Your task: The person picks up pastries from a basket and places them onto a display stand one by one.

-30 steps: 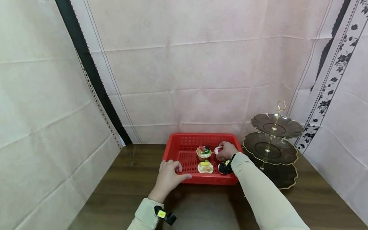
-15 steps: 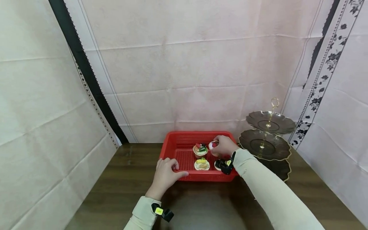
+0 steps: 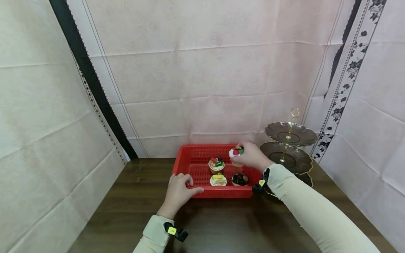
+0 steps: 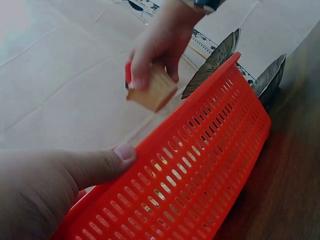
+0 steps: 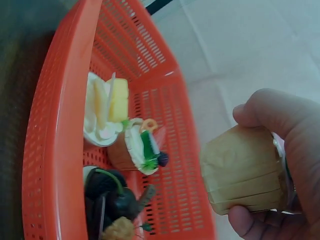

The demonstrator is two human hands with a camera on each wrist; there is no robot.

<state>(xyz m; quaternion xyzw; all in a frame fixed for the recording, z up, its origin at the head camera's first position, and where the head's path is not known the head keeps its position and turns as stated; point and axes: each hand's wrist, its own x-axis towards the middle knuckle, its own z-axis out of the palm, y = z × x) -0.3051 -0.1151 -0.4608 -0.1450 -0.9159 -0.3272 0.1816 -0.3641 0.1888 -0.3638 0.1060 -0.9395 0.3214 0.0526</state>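
Observation:
My right hand (image 3: 252,155) pinches a cupcake (image 5: 242,172) above the right side of a red plastic basket (image 3: 205,194). Its tan wrapper faces the right wrist camera, and pink-and-white topping shows in the head view. My left hand (image 3: 178,191) holds the basket's front left corner, its thumb (image 4: 107,162) lying along the rim; the other fingers are out of sight in the left wrist view. Inside the basket are a fruit-topped cupcake (image 3: 216,164), a cream cupcake with yellow pieces (image 3: 218,180) and a dark-topped cupcake (image 3: 240,179).
A three-tier stand (image 3: 291,134) of dark scalloped plates with gold edges stands right of the basket, partly behind my right arm. The brown wooden table (image 3: 139,207) runs back to a pale cloth backdrop (image 3: 202,88), with cloth on both sides too.
My right hand has lifted the cupcake up out of the basket, uncovering the dark-topped one. My left hand stays at the basket's corner. The head view has shifted slightly to the right.

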